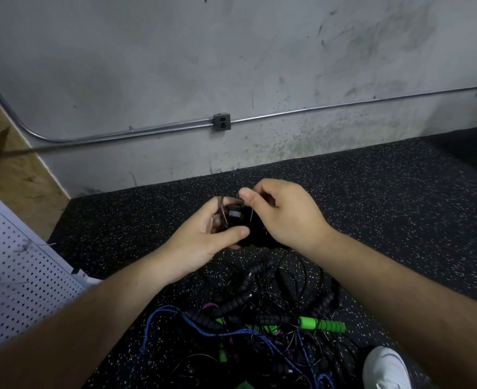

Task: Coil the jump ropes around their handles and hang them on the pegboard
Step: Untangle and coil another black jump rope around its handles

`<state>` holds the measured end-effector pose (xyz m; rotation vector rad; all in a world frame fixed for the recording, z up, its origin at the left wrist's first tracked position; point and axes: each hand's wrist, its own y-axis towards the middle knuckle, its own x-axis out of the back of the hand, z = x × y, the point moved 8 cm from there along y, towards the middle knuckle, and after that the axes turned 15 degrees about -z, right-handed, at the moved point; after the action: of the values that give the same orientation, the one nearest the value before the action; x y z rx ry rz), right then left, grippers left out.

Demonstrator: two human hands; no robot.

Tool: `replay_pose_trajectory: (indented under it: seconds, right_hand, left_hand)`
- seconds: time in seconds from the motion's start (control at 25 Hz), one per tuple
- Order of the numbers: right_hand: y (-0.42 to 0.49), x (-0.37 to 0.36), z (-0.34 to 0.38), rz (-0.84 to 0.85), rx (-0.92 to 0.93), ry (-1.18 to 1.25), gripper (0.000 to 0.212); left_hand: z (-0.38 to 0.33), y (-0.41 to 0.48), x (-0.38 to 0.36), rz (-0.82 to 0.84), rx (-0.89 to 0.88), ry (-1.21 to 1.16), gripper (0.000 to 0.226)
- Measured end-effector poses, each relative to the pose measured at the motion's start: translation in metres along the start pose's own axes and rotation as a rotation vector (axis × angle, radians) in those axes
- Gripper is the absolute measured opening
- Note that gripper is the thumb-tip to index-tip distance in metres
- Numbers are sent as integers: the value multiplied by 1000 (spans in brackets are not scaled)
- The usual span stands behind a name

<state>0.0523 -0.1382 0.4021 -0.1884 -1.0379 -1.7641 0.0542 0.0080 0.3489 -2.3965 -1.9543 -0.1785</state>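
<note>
My left hand [200,240] grips a pair of black jump rope handles [236,217] held above the floor. My right hand [285,211] pinches the thin wire rope [223,211] at the top of those handles, with a few turns lying around them. Below my hands a tangled pile of jump ropes [254,310] lies on the floor: black beaded rope, thin black wire, a blue cord [175,313] and a rope with green handles [323,324]. A white pegboard [15,273] leans at the left edge.
The floor is black speckled rubber matting [386,209]. A grey concrete wall [231,57] with a metal conduit and an outlet box [222,122] stands behind. My white shoe [386,369] is at the bottom right. A wooden panel [9,164] stands at the far left.
</note>
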Motion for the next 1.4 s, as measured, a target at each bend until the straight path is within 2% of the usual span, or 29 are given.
replay_pose_trajectory:
  seconds: [0.12,0.2,0.32,0.44,0.6,0.72,0.8,0.92,1.12,1.24,1.36,1.4]
  right_hand:
    - [2,4,-10,-45,-86,-1,30]
    - [2,4,-13,-48,-107,53,20]
    - [1,5,-11,-21,-100,105,15]
    - [5,16,-10,-65,-110,130,11]
    - [14,34,-15,-153,-219,332,8]
    - [13,28,-23,-80,-222,281,9]
    - [10,20,-31,-6,-226,249,16]
    - [4,12,-37,104,-206,210,39]
    - [-18,-8,-37,426,8,51,77]
    - [-18,-17,-36,382,59,3,81]
    - [-13,-28,-30,259,146,-143,78]
    - [-12,-34,-28,243,165,-184,77]
  left_hand:
    - [0,-2,-3,81,-25,-12,64]
    - [0,-1,-3,87,-58,16,67]
    - [3,2,0,74,-69,63,64]
    - [0,6,3,72,-97,144,57]
    - [-3,8,-1,72,-64,108,47]
    - [4,8,1,64,-42,136,47]
    - [6,8,6,23,-37,136,52]
    - [6,10,15,-14,-28,93,59]
    - [6,18,38,-84,2,-33,65]
    - [2,20,47,-189,-28,1,61]
    - [-6,21,65,-391,-199,179,62]
    - [-10,20,69,-412,-267,268,63]
